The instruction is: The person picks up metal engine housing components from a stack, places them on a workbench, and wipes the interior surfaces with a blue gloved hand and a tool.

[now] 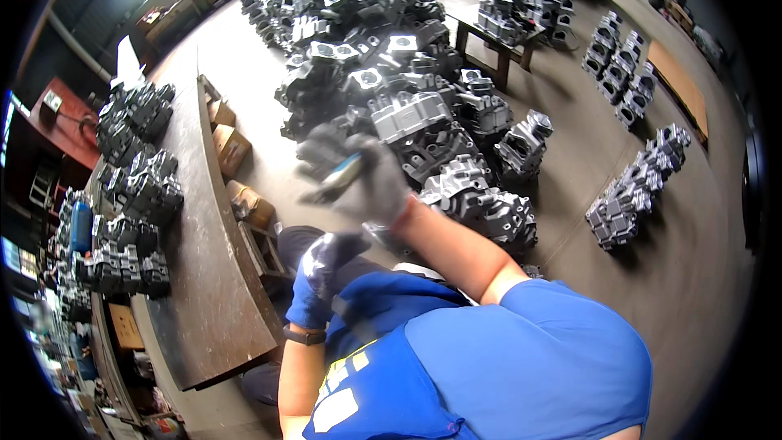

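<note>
My right hand (371, 183), in a grey glove, is raised in front of the heap of metal castings (411, 118) and smeared by motion. Across its palm and fingers lies a slim tool (345, 169) with a pale and blue handle; its exact kind is too blurred to read. Lower and to the left, close to my body, is my left hand (327, 259) in a light, shiny-looking glove with a blue cuff. Its fingers are blurred and partly turned away, so whether they hold anything is unclear. A dark band (305, 335) circles that wrist.
A long dark workbench (208, 277) runs along my left, with more castings (142, 187) beyond it and cardboard boxes (231, 149) beside it. Rows of castings (638, 187) stand on the floor at right, near a brown board (678, 85). A low table (497, 53) bears others.
</note>
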`<action>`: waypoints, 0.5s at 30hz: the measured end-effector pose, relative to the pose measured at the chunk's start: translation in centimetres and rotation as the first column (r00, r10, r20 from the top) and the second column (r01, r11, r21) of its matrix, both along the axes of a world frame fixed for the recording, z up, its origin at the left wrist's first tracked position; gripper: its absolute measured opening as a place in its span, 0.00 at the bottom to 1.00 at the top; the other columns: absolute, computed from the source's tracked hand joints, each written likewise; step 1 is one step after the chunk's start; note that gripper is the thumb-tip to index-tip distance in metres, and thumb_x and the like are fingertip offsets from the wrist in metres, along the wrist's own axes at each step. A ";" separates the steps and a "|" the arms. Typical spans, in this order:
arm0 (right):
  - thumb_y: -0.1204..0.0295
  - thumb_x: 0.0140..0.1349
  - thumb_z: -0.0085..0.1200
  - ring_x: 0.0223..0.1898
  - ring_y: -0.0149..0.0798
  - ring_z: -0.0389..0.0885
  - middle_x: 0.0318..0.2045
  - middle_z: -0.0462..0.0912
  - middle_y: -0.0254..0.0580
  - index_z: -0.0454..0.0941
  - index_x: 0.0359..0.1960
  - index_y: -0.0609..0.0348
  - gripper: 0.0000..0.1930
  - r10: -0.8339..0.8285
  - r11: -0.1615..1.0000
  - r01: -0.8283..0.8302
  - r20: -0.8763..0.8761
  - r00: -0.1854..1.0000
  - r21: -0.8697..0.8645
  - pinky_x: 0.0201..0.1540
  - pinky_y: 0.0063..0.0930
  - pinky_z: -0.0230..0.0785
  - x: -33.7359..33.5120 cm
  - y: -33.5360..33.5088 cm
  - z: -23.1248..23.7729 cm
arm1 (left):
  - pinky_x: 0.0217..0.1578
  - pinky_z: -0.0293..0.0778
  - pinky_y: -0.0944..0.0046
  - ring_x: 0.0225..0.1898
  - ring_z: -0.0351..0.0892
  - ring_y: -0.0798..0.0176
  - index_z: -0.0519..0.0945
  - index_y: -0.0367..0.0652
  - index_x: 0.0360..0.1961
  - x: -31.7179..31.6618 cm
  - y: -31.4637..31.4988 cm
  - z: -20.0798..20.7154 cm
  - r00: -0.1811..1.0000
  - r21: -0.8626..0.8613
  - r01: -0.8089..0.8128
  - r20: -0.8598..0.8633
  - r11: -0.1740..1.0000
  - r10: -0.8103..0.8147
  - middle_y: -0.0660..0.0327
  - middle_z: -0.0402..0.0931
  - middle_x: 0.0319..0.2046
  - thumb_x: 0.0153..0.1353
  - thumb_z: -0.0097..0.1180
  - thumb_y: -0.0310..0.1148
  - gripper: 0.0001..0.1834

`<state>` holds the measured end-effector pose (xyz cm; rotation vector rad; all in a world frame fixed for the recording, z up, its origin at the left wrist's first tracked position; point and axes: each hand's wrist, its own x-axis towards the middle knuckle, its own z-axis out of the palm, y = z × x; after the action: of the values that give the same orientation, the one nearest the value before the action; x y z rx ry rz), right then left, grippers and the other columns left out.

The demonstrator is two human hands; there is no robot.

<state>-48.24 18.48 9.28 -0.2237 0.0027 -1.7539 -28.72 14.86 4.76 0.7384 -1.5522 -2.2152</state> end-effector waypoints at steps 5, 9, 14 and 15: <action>0.62 0.67 0.48 0.53 0.46 0.78 0.50 0.81 0.45 0.73 0.58 0.55 0.20 0.453 0.890 -0.433 0.177 0.874 -0.143 0.57 0.51 0.71 11.8 -6.8 -2.0 | 0.63 0.69 0.57 0.64 0.70 0.54 0.66 0.37 0.68 7.8 -3.5 -4.7 0.868 -0.833 0.195 0.392 0.517 0.305 0.53 0.69 0.65 0.77 0.36 0.52 0.31; 0.65 0.61 0.54 0.57 0.47 0.73 0.53 0.76 0.44 0.75 0.57 0.55 0.21 0.455 0.880 -0.467 0.129 0.881 0.087 0.63 0.53 0.66 15.5 -8.5 -5.0 | 0.41 0.74 0.60 0.40 0.78 0.58 0.76 0.34 0.53 8.4 -2.6 -9.1 0.767 -0.488 -0.575 -0.043 0.657 0.640 0.53 0.80 0.41 0.77 0.40 0.48 0.26; 0.58 0.66 0.50 0.63 0.53 0.72 0.68 0.68 0.46 0.65 0.69 0.51 0.30 0.550 0.829 -0.509 -0.173 0.817 0.230 0.63 0.74 0.63 19.1 -13.6 -7.3 | 0.22 0.74 0.63 0.18 0.78 0.62 0.80 0.36 0.36 12.8 -4.0 -6.3 0.776 0.031 -0.630 0.048 0.776 0.629 0.56 0.81 0.23 0.74 0.45 0.54 0.28; 0.54 0.60 0.57 0.63 0.53 0.67 0.64 0.69 0.42 0.70 0.64 0.49 0.30 0.602 0.796 -0.560 -0.202 0.773 0.230 0.60 0.69 0.64 19.6 -14.6 -7.0 | 0.22 0.73 0.64 0.18 0.78 0.62 0.81 0.36 0.35 13.2 -3.9 -4.3 0.781 0.105 -0.624 0.093 0.774 0.617 0.55 0.81 0.23 0.74 0.46 0.55 0.29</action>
<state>-28.64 3.85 2.30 -0.3063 0.2444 -1.0787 -15.50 10.97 0.50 1.1622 -0.9743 -1.8010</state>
